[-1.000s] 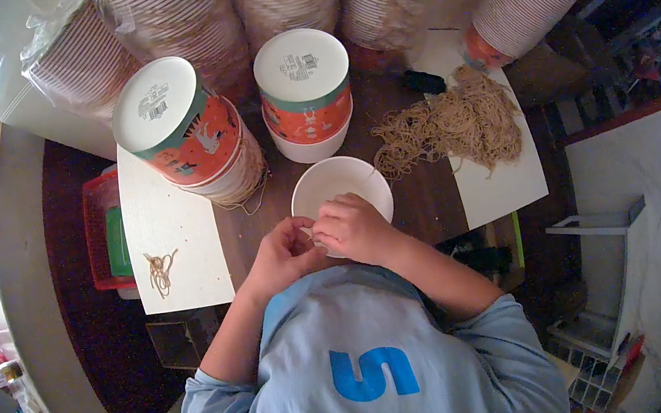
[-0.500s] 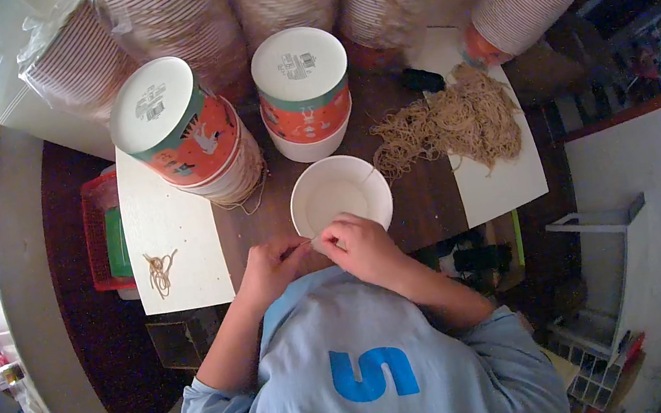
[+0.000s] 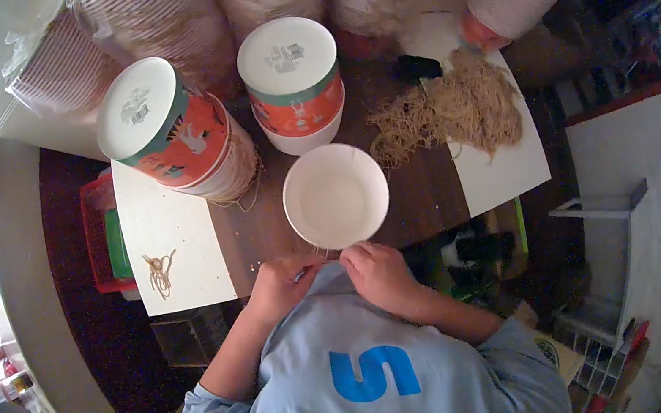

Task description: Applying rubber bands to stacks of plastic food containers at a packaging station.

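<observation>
My left hand (image 3: 279, 289) and my right hand (image 3: 376, 272) are close together at the table's near edge, fingers pinched. Between them runs a thin strand of tan twine (image 3: 322, 254), small and partly hidden by my fingers. Just beyond my hands an open white paper tub (image 3: 336, 197) stands upright, with nothing visible in it. To the right lies a loose tangled heap of tan twine (image 3: 476, 103). A few short twine pieces (image 3: 160, 276) rest at the table's left side.
Upside-down orange and green printed tubs (image 3: 188, 138) stand at the left, tan strands around their lower part; another such stack (image 3: 293, 84) is at the centre. Tall bagged stacks of tubs (image 3: 158, 27) line the back. A dark item (image 3: 416, 68) lies behind the heap; a red basket (image 3: 102, 232) is left.
My hands have drawn apart sideways and come slightly nearer to my body, off the tub's rim. The view has shifted a little.
</observation>
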The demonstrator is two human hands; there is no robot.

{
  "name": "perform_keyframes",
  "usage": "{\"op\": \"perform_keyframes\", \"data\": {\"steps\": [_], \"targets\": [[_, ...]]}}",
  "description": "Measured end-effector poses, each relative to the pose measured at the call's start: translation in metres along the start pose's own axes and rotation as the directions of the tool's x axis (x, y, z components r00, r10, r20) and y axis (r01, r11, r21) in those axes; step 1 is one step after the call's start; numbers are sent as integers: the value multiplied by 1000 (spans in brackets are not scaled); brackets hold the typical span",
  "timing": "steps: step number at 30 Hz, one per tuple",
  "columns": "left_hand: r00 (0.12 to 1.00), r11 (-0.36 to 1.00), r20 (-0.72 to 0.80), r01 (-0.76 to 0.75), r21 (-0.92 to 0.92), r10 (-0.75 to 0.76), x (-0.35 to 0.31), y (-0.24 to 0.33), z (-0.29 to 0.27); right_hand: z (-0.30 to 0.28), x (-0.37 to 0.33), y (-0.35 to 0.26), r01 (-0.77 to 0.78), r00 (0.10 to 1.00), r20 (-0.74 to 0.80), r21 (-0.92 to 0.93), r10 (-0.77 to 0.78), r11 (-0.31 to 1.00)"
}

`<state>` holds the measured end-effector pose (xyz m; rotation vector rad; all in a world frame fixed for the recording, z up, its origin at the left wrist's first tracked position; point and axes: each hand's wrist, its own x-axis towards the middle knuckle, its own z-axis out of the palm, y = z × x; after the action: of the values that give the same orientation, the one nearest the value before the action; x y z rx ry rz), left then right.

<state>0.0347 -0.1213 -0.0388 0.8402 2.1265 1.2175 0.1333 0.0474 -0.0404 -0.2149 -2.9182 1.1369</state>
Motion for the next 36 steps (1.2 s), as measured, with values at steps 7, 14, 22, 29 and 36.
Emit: {"op": "perform_keyframes", "data": {"steps": [7, 14, 22, 29, 36], "targets": [[904, 827, -225, -202, 525, 364, 2, 4, 8, 12, 6, 12, 123, 984, -137, 37, -117, 992], [915, 989, -403, 49, 142, 12, -13, -24, 26, 33, 20, 17, 126, 986, -127, 174, -104, 977], [865, 242, 20, 162, -957, -501, -13, -34, 35, 64, 29, 23, 100, 993, -79, 161, -89, 982], [842, 176, 57, 178, -968, -537, -17, -32, 34, 68, 29, 30, -263, 953, 299, 769, 36, 582], [850, 357, -66, 148, -922, -523, -21, -42, 40, 50, 33, 18, -367, 918, 393, 783, 58, 502]]}}
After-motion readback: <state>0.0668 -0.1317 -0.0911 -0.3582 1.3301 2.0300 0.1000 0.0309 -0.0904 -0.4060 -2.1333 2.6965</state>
